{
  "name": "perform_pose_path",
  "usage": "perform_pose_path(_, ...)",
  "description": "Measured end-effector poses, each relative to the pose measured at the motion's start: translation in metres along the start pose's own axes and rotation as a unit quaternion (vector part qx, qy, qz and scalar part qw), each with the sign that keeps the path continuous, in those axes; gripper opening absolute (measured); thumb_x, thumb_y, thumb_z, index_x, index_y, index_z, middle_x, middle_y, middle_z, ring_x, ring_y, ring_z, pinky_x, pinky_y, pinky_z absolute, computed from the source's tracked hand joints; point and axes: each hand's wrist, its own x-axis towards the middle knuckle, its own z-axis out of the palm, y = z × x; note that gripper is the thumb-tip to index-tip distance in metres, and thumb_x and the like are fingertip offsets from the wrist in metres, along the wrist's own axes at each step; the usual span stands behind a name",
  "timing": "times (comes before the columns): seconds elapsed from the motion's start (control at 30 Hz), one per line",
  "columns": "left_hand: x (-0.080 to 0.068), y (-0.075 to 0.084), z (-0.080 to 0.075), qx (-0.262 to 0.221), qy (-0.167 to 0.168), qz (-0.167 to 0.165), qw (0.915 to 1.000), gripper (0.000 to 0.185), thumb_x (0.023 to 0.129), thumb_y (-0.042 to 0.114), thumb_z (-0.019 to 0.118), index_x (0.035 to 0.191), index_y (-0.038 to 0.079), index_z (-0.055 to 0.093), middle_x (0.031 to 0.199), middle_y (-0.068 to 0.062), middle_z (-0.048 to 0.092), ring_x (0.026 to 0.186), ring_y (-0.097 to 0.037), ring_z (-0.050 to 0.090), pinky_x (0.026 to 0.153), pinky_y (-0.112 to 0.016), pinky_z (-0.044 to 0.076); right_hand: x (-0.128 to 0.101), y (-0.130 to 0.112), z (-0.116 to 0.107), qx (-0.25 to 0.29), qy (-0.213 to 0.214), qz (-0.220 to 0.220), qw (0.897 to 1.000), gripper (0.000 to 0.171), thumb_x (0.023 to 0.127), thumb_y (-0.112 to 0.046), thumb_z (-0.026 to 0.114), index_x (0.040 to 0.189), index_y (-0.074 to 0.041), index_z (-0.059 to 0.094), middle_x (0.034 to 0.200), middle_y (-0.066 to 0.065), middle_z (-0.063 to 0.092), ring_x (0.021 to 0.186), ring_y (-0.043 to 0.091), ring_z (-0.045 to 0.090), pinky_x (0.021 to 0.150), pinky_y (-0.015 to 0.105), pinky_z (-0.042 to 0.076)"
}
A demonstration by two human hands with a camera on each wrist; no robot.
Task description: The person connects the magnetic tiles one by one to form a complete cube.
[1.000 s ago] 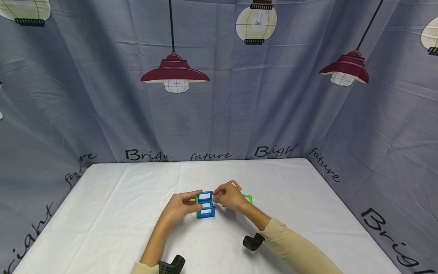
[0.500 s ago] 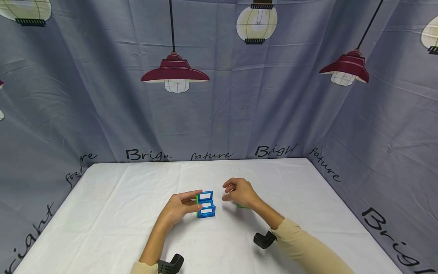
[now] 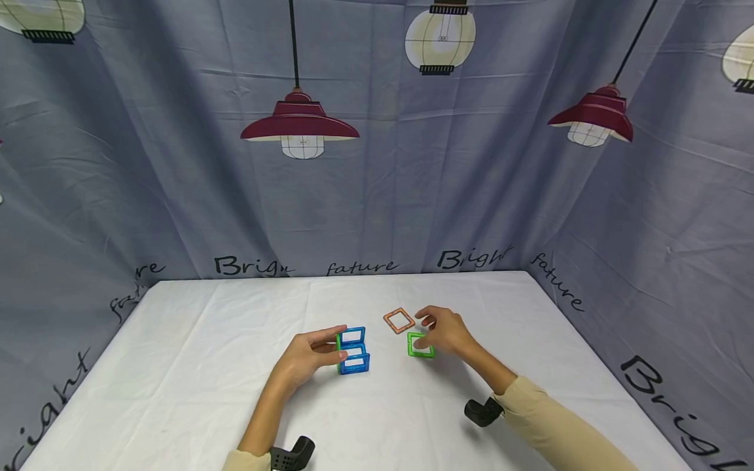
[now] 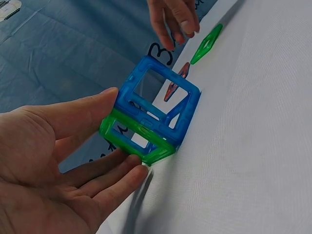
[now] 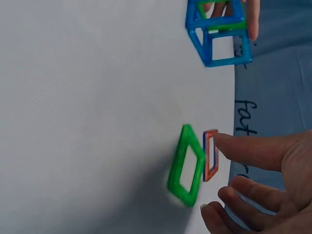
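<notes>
A small cube [image 3: 354, 351] of blue magnetic frame tiles with one green side stands on the white table [image 3: 194, 366]. My left hand [image 3: 337, 341] pinches its green side between thumb and fingers, as the left wrist view shows on the cube [image 4: 156, 114]. A green square tile [image 3: 421, 345] lies flat to the cube's right, and an orange square tile [image 3: 399, 320] lies just beyond it. My right hand [image 3: 427, 330] hovers over the green tile [image 5: 186, 165] with fingers loosely spread and holds nothing. The orange tile [image 5: 210, 155] lies beside the green one.
Blue-grey cloth printed with lamps [image 3: 300, 124] hangs behind the table and down both sides. Black wrist mounts [image 3: 483, 411] sit on both forearms. White cloth spreads bare to the left and in front of the cube.
My right hand has drawn away from the cube to the right, uncovering the orange and green tiles. The left hand and cube have stayed in place.
</notes>
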Motion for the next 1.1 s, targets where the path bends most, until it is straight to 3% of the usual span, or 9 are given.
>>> perform_pose_path(0.37, -0.002, 0.000, -0.001, -0.008, -0.008, -0.001, 0.9999, 0.049, 0.084, 0.019, 0.084, 0.131, 0.021, 0.071, 0.135, -0.008, 0.067, 0.125, -0.029, 0.062, 0.109, -0.059, 0.043, -0.007, 0.023, 0.001, -0.031, -0.023, 0.006, 0.999, 0.067, 0.061, -0.010, 0.096, 0.122, -0.005, 0.069, 0.111, 0.011, 0.072, 0.100, 0.025, 0.064, 0.090, 0.046, 0.052)
perform_pose_path(0.6, -0.001, -0.001, -0.002, -0.002, -0.006, 0.000, 1.0000, 0.048, 0.085, 0.019, 0.083, 0.131, 0.021, 0.071, 0.135, -0.007, 0.067, 0.126, -0.029, 0.062, 0.109, -0.057, 0.044, -0.007, 0.026, 0.006, -0.040, -0.016, -0.004, 0.999, 0.059, 0.060, -0.009, 0.095, 0.115, -0.005, 0.072, 0.103, 0.006, 0.069, 0.093, 0.021, 0.059, 0.086, 0.041, 0.051)
perform_pose_path(0.83, -0.001, -0.002, -0.003, -0.008, -0.010, 0.003, 0.9999, 0.048, 0.085, 0.019, 0.083, 0.131, 0.021, 0.070, 0.135, -0.009, 0.067, 0.124, -0.027, 0.062, 0.109, -0.054, 0.045, -0.007, 0.023, 0.011, -0.034, -0.010, -0.004, 0.999, 0.054, 0.061, -0.007, 0.094, 0.111, -0.006, 0.074, 0.099, 0.004, 0.068, 0.091, 0.019, 0.058, 0.086, 0.039, 0.050)
perform_pose_path(1.1, -0.002, -0.002, -0.004, -0.014, -0.009, 0.007, 0.9998, 0.050, 0.083, 0.021, 0.085, 0.131, 0.018, 0.070, 0.137, -0.009, 0.066, 0.124, -0.028, 0.062, 0.109, -0.054, 0.045, -0.008, 0.007, 0.024, -0.031, -0.023, -0.037, 0.999, 0.050, 0.059, -0.007, 0.096, 0.105, -0.010, 0.076, 0.096, 0.001, 0.069, 0.089, 0.017, 0.057, 0.085, 0.036, 0.050)
